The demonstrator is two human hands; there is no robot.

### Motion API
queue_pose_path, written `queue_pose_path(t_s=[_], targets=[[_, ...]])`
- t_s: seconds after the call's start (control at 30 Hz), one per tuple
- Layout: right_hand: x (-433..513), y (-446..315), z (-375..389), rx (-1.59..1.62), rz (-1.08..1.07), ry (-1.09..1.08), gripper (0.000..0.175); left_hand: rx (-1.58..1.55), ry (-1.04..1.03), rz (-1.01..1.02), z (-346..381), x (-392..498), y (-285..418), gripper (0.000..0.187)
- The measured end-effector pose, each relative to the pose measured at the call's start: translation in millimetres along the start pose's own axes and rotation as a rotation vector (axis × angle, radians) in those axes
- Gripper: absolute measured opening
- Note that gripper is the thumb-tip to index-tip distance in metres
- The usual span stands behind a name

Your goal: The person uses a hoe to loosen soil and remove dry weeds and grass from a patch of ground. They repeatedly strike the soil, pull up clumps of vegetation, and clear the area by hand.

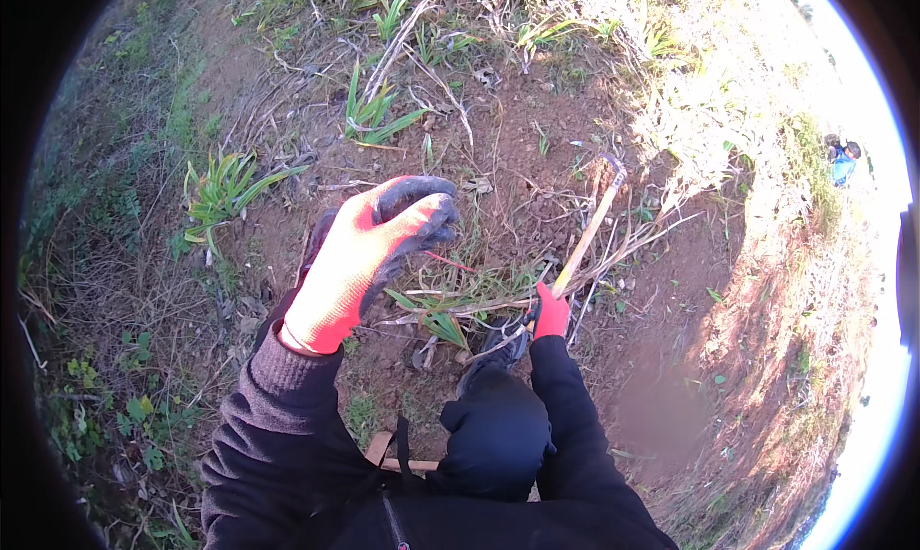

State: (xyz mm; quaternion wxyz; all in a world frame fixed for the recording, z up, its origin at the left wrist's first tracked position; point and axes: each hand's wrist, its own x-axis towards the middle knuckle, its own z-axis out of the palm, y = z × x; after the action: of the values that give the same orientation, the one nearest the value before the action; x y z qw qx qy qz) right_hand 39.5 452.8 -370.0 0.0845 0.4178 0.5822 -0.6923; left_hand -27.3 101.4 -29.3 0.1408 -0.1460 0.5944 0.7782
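My left hand [359, 255], in a red knit glove with dark coated fingers, is raised above the soil with its fingers curled towards the thumb. Nothing can be made out between them. My right hand [552, 313], gloved alike, grips the wooden handle of a small hand hoe [591, 237]. The tool's metal head lies at the far end of the handle, against the reddish soil and roots. Long dry stalks [632, 244] run beside the handle, and a green leafy plant [444, 326] lies between my hands, close to my dark shoe [503, 345].
Strap-leaved green plants [223, 191] [377, 111] grow ahead and to the left. Dry stalks and leaf litter cover the sunlit ground at the upper right. Low weeds [136, 413] stand at the left. A person in blue [843, 163] is far off at the right edge.
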Motion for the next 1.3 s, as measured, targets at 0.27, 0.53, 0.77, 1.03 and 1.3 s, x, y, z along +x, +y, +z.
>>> queue_pose_path(t_s=[0.27,0.53,0.77,1.03,1.3], targets=[[-124.9,106.1,-122.8,-0.85,-0.009,-0.033,0.047,-0.053,-0.008,0.025,-2.1,5.3,3.2,0.037],[-278.6,89.7,-244.8,-0.993,0.033,0.012,0.04,0.006,-0.016,0.012,8.1,1.3,0.5,0.037],[-146.5,20.1,-124.0,-0.649,-0.022,0.128,0.037,0.022,0.029,0.0,17.3,2.3,3.2,0.039],[-130.0,42.8,-119.0,-0.933,0.057,-0.085,0.049,0.083,0.033,0.012,21.4,10.6,4.6,0.042],[-14.8,-25.0,-114.2,-0.512,-0.167,0.109,0.045,0.15,0.072,-0.066,34.9,22.5,-1.1,0.039]])
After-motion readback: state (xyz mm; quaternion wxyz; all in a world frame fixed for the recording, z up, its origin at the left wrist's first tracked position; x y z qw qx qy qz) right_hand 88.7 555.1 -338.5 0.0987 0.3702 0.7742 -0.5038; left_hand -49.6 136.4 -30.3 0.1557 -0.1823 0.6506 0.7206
